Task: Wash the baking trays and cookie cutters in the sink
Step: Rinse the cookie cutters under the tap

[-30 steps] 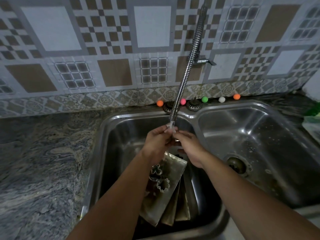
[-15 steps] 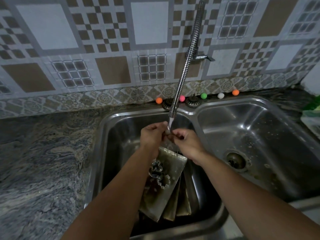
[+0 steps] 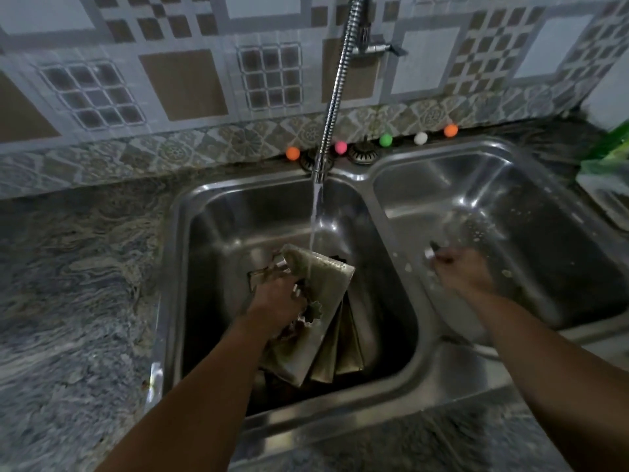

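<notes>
- Both hands have left the tap [image 3: 335, 86]: the right hand [image 3: 459, 272] now hangs over the right basin [image 3: 531, 185], fingers curled on a small shiny cutter [image 3: 431, 251], and the left hand [image 3: 277, 303] is down on the trays [image 3: 320, 321].
- Left fingers curl over the cutters [image 3: 311, 310] lying on the top tray; what exactly they grip I cannot tell.
- Water falls just ahead of the left hand, onto the trays' far edge.
- Step in hand, by my judgement: setting one rinsed cutter aside and picking up another.
- Next move calls for releasing the piece, then bringing both hands under the stream.
- Trays look dull, stained and wet, fanned and leaning beneath the left wrist.
</notes>
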